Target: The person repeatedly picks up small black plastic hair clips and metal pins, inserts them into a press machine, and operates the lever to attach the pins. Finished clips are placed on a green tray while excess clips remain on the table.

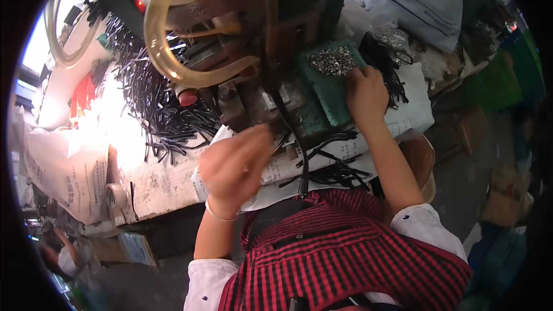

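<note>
Beside a dark machine (291,31) on a crowded table (158,190), small silvery metal pieces (333,60) are lying loose at the far end of a green tray (329,95), whose near end is showing mostly bare. The person's right hand (367,95) is hanging over the tray's right edge, fingers curling down near the pieces; whether they are pinching one, the view is not telling. A wrist or knuckle catching that rim could be tipping the tray and scattering its contents onto the white sheet (412,89) underneath.

To the left, the person's left hand (236,167) is blurring in front of the machine, fingers bunching close together, and whether they are holding anything cannot be told. Nearness appears to be posing the graver risk: should the machine be cycling while fingertips are straying under its working parts, a pinch could be following.

Nearer the apron (322,236), thin black strips (340,175) are lying crisscross by the table's front edge, where a brushing forearm could be sending some off. Farther left, a heap of similar strips (158,95) is crowding a red button (187,97); a slumping heap could be pressing it.
</note>
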Demonstrator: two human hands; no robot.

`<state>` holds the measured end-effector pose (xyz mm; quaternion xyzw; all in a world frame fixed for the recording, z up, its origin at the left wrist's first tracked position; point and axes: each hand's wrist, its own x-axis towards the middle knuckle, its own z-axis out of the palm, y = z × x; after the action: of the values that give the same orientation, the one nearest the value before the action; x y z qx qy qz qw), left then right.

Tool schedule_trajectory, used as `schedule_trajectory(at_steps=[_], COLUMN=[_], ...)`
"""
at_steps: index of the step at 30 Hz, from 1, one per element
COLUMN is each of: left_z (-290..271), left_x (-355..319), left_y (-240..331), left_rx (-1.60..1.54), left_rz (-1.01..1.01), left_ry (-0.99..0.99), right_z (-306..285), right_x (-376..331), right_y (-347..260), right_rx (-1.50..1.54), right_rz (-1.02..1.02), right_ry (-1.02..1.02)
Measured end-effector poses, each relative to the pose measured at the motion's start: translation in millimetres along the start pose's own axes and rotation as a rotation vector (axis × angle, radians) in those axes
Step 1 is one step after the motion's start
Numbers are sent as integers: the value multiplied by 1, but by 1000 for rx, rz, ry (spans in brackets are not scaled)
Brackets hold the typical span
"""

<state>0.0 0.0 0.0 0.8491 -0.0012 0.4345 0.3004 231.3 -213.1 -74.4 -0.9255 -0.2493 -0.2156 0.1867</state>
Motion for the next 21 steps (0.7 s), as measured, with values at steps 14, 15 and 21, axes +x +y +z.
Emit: schedule_trajectory(at_steps=[14,15,21], left_z=[-15,-24,-103], left_x=[-59,-51,-39], left_y=[23,18,-55], left_rx=[-324,-245,-60], left_rz=[-542,-593,-665], left_ry=[-759,-686,228], right_z=[-19,-23,0], right_x=[-19,-17,-11], right_y=[13,11,-5], right_rx=[159,91,-214], right_rz=[13,40,160], right_ry=[9,3,-95])
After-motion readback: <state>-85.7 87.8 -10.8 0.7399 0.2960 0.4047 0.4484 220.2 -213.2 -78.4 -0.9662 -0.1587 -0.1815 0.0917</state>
